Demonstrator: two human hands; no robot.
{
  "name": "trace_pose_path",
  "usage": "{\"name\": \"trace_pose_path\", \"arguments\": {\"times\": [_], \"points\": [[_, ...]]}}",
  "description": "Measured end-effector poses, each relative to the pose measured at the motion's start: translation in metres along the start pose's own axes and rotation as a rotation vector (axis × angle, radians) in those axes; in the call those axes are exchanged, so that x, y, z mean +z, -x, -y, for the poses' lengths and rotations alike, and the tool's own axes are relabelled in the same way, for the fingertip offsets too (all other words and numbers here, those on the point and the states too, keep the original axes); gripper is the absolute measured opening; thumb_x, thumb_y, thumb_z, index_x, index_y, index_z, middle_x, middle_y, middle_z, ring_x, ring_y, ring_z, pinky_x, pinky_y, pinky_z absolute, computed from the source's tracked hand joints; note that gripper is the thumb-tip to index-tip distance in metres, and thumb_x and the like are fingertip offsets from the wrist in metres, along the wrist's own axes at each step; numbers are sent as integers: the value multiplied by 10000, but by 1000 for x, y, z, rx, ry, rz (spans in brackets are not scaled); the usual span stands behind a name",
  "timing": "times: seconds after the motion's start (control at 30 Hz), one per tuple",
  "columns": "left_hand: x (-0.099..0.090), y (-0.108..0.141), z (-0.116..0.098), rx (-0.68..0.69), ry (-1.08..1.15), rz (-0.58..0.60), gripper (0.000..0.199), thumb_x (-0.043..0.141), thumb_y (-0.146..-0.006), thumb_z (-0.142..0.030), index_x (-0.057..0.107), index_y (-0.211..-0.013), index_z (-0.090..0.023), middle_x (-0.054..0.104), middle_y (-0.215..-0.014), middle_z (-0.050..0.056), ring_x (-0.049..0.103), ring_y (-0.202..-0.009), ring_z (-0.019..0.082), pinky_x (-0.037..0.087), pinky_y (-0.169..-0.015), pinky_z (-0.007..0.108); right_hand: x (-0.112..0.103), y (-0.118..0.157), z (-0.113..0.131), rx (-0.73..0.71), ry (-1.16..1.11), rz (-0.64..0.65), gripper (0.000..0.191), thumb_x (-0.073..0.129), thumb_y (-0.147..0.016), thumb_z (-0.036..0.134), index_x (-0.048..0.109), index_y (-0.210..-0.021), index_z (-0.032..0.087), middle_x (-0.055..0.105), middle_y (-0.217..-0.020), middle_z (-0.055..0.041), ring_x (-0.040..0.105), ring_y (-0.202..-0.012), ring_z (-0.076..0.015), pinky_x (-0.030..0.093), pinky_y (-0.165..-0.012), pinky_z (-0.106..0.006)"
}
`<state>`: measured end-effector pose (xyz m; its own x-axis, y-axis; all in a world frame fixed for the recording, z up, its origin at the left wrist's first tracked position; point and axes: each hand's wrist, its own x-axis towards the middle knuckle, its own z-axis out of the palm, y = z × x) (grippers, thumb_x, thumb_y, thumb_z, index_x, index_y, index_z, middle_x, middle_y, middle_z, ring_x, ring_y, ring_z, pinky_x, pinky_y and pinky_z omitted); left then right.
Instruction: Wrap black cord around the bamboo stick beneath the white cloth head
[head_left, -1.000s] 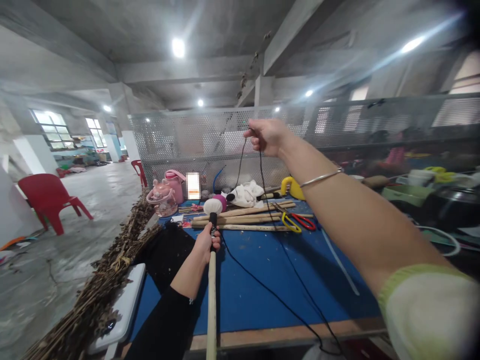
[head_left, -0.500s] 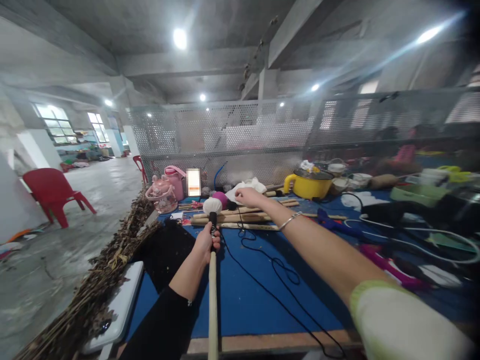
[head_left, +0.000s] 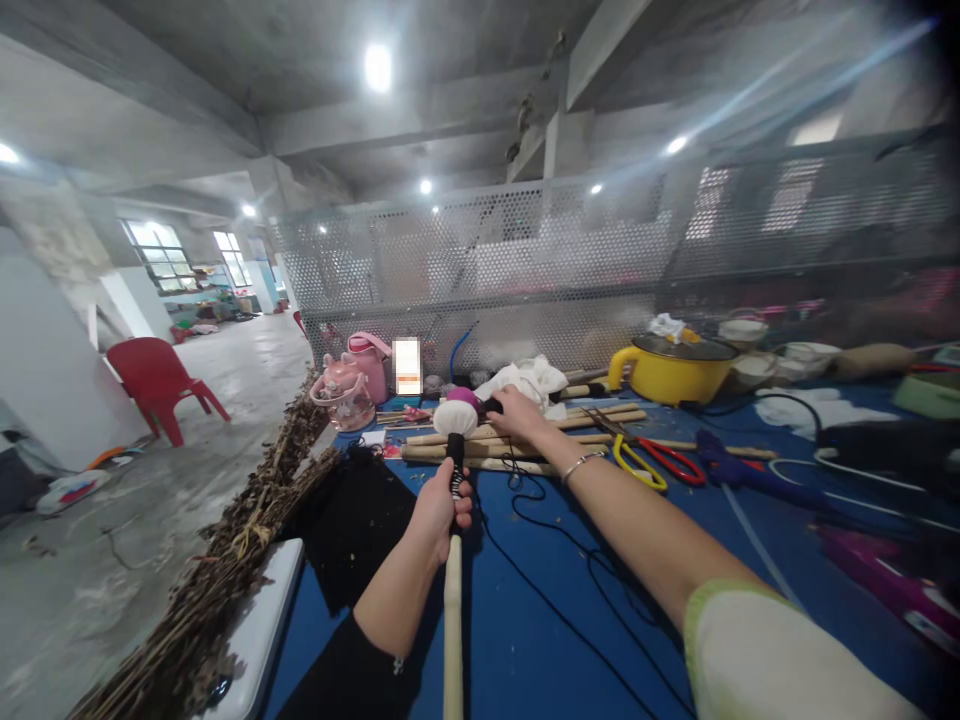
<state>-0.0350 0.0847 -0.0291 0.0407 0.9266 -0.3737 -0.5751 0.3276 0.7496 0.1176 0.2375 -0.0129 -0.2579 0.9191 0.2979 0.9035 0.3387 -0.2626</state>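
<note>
My left hand (head_left: 444,505) is wrapped round a pale wooden stick (head_left: 453,630). A rounded white cloth head (head_left: 454,420) tops the stick, and black wrapping with white lines covers the neck below it. Further forward, my right hand (head_left: 516,412) has its fingers bent together beside a small black thing (head_left: 492,405); what they grip is hidden. Thin black cord (head_left: 555,540) trails loosely across the blue tabletop. Behind the white head shows a purple ball (head_left: 460,396). Several wooden sticks (head_left: 427,452) lie crosswise under and beyond my right hand.
Scissors with yellow handles (head_left: 639,464) and red handles (head_left: 671,461) lie right of my right forearm. A yellow pot (head_left: 679,372), white cloth (head_left: 534,376) and pink kettle (head_left: 369,365) stand along the mesh screen (head_left: 360,270). Dried stalks (head_left: 255,530) and black cloth (head_left: 352,525) are left.
The view has shifted, so the table things sit further right. My right hand has come down to the black thing by the sticks. My left hand keeps its grip on the stick.
</note>
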Motion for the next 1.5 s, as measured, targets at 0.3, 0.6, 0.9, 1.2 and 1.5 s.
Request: {"name": "trace_pose_path", "arguments": {"times": [0.3,0.6,0.9,1.2,1.5], "points": [[-2,1,-2,0,-21,-5,267,462,-836,-401,493,-808,-138,363,-510,-71,248,-320,7,144,-319,130,-32,-66,0,196,-106,-100,568,398,-876,402,337,-1345,86,596,-1129,-159,561,-1008,-198,403,-808,-252],[0,2,-3,10,-15,12,260,464,-834,-400,485,-804,-142,359,-504,-76,239,-318,4,143,-318,125,-2,-30,-3,266,-77,277,412,676,-647,481,692,-786,94,681,-854,-163,615,-871,-280,437,-702,-301],[0,3,-4,19,-23,19,260,463,-835,-399,479,-794,-143,356,-507,-76,238,-321,7,149,-316,126,-7,-22,12,234,-536,162,243,471,-886,312,582,-985,121,611,-973,-68,594,-812,-156,497,-707,-320],[-1,3,-6,18,-43,29,257,421,-862,-389,469,-794,-146,351,-502,-76,235,-316,3,143,-321,126,-125,-39,36,34,-1109,-149,200,436,-870,303,523,-766,157,644,-883,-61,569,-632,-80,430,-567,-203],[-8,-4,-7,36,-77,43,260,396,-872,-375,458,-776,-141,340,-504,-78,241,-312,3,155,-311,121,-239,4,53,-191,-1287,-180,105,495,-846,211,507,-750,171,570,-702,1,536,-550,-79,444,-563,-240]]}}
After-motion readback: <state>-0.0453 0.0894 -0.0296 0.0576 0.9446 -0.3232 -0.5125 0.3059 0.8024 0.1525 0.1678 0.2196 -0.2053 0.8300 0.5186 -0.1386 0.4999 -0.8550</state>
